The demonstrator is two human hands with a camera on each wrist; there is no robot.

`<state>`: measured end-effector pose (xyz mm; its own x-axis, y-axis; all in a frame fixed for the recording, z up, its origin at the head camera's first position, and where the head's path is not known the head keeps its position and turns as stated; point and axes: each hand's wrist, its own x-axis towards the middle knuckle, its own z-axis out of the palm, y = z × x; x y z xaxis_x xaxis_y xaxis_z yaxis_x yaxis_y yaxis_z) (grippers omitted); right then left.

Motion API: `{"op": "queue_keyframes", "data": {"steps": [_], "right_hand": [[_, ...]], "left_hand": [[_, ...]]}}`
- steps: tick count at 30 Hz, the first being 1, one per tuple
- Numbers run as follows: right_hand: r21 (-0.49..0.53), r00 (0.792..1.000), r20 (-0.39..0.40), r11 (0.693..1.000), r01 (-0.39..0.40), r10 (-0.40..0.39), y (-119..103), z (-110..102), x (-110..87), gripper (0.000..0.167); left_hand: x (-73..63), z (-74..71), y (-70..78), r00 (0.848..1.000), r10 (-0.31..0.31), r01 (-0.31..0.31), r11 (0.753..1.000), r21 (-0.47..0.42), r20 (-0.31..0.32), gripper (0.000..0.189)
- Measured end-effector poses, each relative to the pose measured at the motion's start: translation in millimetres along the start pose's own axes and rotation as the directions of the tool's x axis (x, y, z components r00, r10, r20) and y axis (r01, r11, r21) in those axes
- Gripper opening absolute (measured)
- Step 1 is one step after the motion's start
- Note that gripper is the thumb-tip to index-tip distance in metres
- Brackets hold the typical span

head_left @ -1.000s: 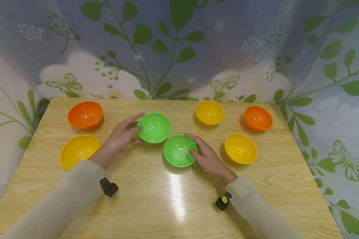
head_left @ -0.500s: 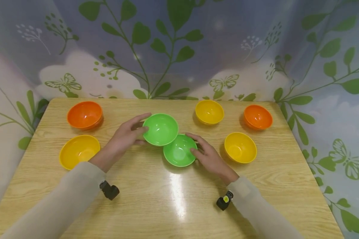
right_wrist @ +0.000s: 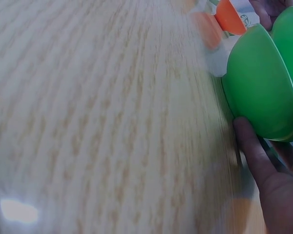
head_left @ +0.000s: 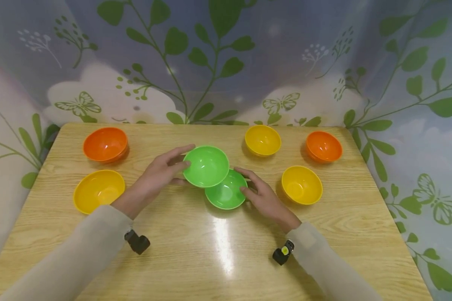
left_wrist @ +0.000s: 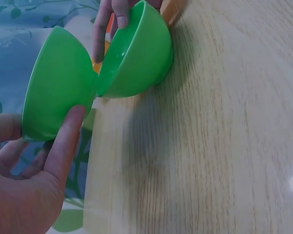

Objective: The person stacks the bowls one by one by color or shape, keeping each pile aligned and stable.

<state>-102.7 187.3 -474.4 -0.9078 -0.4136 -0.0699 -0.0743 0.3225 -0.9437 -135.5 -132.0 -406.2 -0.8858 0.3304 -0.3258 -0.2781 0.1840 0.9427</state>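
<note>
In the head view, my left hand [head_left: 160,172] holds a green bowl [head_left: 206,166] by its left side, lifted clear of the table. Its lower right edge overlaps a second green bowl [head_left: 227,194], which sits nearer the front. Curled at that second bowl's right rim, my right hand [head_left: 264,198] grips it with thumb and fingers. From the left wrist, the raised bowl [left_wrist: 58,87] appears over the far rim of the other bowl [left_wrist: 141,58], the two very close together. The right wrist view shows the lower bowl [right_wrist: 261,85] close to the tabletop, fingers along its outside.
On the left of the wooden table [head_left: 181,255] stand an orange bowl [head_left: 105,144] and a yellow bowl [head_left: 99,192]. To the right are two yellow bowls, one behind [head_left: 263,141] and one in front [head_left: 301,185], plus an orange bowl [head_left: 324,146]. A patterned curtain [head_left: 218,62] borders the back.
My left hand has carried its green bowl rightward and slightly toward me, so it now partly covers the other green bowl. My right hand and its bowl have hardly moved.
</note>
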Motion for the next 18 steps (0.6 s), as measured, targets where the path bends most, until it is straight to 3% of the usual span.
{"op": "queue_keyframes", "data": {"steps": [18], "right_hand": [[0.033,1.0,-0.002,0.999,-0.003,0.003,0.7,-0.1,-0.8,0.057]], "left_hand": [[0.8,12.0,-5.8,0.996,0.019,-0.022,0.999,0.031,0.084,0.058]]}}
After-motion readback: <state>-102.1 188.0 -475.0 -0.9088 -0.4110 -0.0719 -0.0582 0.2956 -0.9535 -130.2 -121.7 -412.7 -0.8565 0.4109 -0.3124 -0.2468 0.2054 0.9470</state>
